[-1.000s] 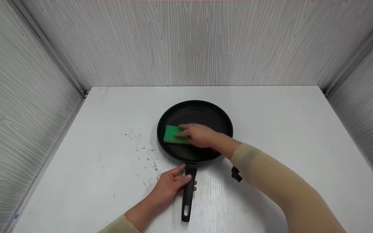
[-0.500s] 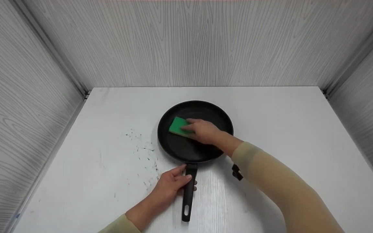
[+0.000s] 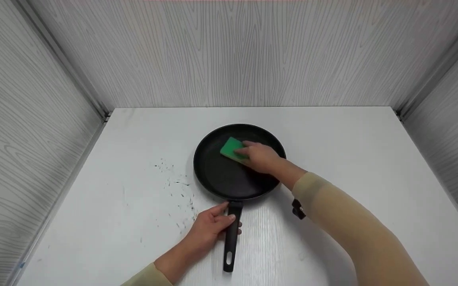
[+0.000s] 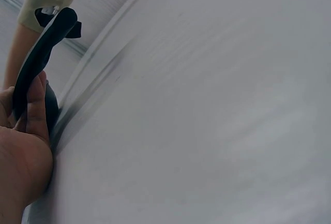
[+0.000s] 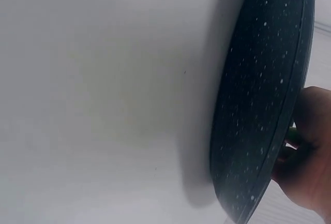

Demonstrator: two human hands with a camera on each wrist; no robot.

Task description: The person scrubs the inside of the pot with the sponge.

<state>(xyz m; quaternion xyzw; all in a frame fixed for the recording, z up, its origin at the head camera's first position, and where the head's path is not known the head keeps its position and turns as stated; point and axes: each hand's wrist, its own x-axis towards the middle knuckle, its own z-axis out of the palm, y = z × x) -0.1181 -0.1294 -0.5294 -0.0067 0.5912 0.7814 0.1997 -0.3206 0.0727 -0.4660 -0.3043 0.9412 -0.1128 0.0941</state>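
A black frying pan [image 3: 229, 182] sits on the white table, its handle [image 3: 230, 250] toward the person. My left hand [image 3: 209, 228] grips that handle near the pan's rim, thumb on top and fingertips showing on the far side. In the left wrist view the handle [image 4: 39, 61] rises out of the left hand [image 4: 26, 157]. Inside the pan, my right hand [image 3: 262, 158] holds a green sponge [image 3: 231, 147] against the upper middle of the cooking surface. From the right wrist, the pan's speckled outer wall [image 5: 258, 94] hides most of the sponge and part of the right hand [image 5: 310, 157].
Small dark flecks [image 3: 181, 194] lie scattered on the white table [image 3: 133, 206] left of the pan. Wood-grained panels [image 3: 233, 55] enclose the table at the back and both sides. A small black device [image 3: 298, 209] shows under the right sleeve.
The right hand has moved the sponge from the pan's left side up and to the right, turning it slightly. The left hand and the pan have stayed in place.
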